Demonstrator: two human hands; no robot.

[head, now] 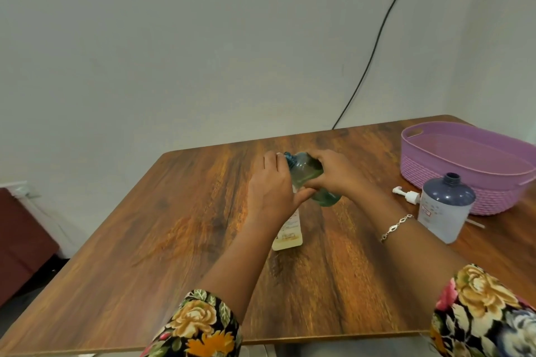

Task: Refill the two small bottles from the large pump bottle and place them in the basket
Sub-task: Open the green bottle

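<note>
**Two hands, one slick bottle**

Both meet mid-way over the brown wood-grain table [145, 240] on the see-through green plastic bottle [307, 174]. It's tilted, with its open blue neck pointing left, right above the flat cream bottle [288, 236]. The right hand [333, 174] wraps its belly. The left hand [272, 185] cups the neck end w/ thumb underneath, can't tell if it's pinching anything. Bottle looks light, thin-walled, prob squishy & slippery, so grab the body, not the neck. Wrists bent inward.

A lilac basket [493, 200], teal-green bottle [307, 168], cream bottle [290, 233], grey-blue bottle [443, 211] and floral sleeves [200, 324] stand out against brown woodgrain table [139, 240].
</note>
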